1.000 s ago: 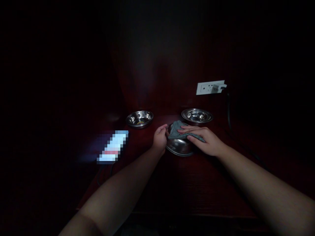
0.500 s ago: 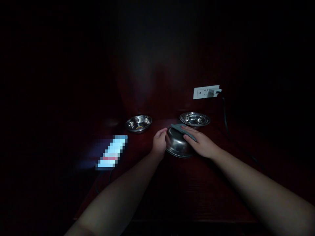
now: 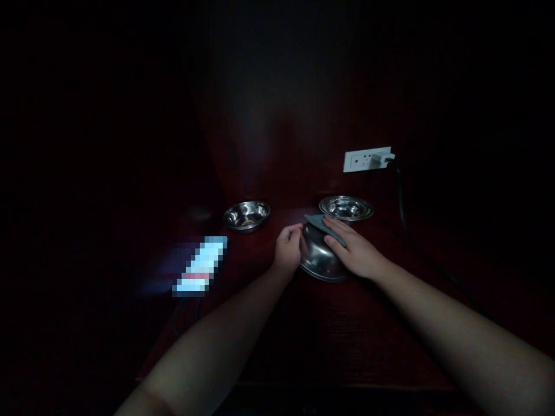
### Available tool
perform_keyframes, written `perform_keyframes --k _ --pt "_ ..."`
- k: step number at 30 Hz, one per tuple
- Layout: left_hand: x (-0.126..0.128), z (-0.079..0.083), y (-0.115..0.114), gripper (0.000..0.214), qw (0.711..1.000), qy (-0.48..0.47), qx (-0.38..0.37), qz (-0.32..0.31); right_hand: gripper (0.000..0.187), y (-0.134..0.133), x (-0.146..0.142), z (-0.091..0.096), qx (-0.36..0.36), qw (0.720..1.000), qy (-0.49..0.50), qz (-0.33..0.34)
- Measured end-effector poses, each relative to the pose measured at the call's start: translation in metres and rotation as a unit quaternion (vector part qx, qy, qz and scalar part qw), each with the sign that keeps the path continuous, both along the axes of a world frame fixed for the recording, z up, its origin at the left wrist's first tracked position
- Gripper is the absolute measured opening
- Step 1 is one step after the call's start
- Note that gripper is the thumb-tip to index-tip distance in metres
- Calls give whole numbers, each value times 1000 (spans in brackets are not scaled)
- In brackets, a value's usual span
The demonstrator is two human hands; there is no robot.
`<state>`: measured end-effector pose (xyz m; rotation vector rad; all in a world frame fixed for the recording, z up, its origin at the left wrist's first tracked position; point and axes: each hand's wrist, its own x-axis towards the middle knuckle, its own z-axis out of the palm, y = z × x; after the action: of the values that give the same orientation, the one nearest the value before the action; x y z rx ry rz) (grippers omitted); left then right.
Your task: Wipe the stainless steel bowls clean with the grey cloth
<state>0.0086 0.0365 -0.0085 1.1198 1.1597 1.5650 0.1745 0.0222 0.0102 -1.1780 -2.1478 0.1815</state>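
A shiny metal bowl (image 3: 321, 257) is held bottom up and tilted over the dark red table. My left hand (image 3: 288, 248) grips its left rim, fingers closed and partly hidden behind the metal. Over the bowl's upturned base lies a grey-green cloth (image 3: 315, 221). My right hand (image 3: 358, 251) presses that cloth against the upper right side of the bowl, its fingers laid along the fabric.
Another metal bowl (image 3: 247, 217) stands upright at the back left, and a stack of metal bowls (image 3: 346, 208) at the back right. A lit phone-like screen (image 3: 202, 267), blurred out, lies left. A wall socket (image 3: 366, 160) holds a plug with a dark cable (image 3: 399, 199).
The bowl has tipped a little more and shifted slightly right, with my left hand on its rim. My right hand and the cloth have moved only slightly. The whole view has drifted a little.
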Motion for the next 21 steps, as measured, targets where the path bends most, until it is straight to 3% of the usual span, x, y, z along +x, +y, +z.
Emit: perform_keyframes --k 4,13,21 --pt "1 -1 -1 19 1000 -7 17 1 56 -1 2 2 9 999 -2 35" --pt "-3 -7 5 21 996 -81 25 10 44 -10 1 11 20 981 9 192" --pt "-7 -8 9 23 994 -109 12 15 44 -14 0 14 13 982 -33 186"
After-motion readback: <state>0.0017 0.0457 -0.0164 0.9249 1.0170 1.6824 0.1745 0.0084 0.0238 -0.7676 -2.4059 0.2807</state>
